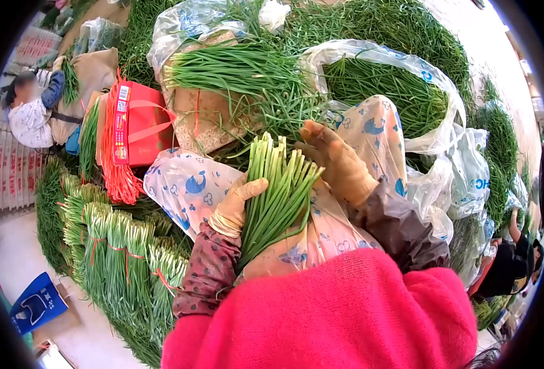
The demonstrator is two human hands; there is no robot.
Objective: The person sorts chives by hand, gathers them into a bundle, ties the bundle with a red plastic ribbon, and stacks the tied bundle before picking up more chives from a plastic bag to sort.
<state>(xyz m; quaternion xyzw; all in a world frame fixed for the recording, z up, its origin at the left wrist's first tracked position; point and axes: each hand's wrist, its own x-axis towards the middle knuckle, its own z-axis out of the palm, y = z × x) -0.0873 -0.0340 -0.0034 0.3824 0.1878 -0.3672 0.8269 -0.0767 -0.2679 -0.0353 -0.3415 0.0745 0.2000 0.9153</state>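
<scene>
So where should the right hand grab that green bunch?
Probably around the middle of the green bunch, coming from the person's right. The left hand already holds its left edge, the right hand is beside the uncovered right edge, and the slim stalks lie lengthwise together.

pale, brightly lit floor (pixel 97 310)

"HC" (blue print) on plastic bag (pixel 467 175).

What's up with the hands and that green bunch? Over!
Left hand holding the green bunch. Right hand open beside it, fingers slightly curled. Loose greens beyond; nothing visibly blocking the bunch. Over.
</scene>
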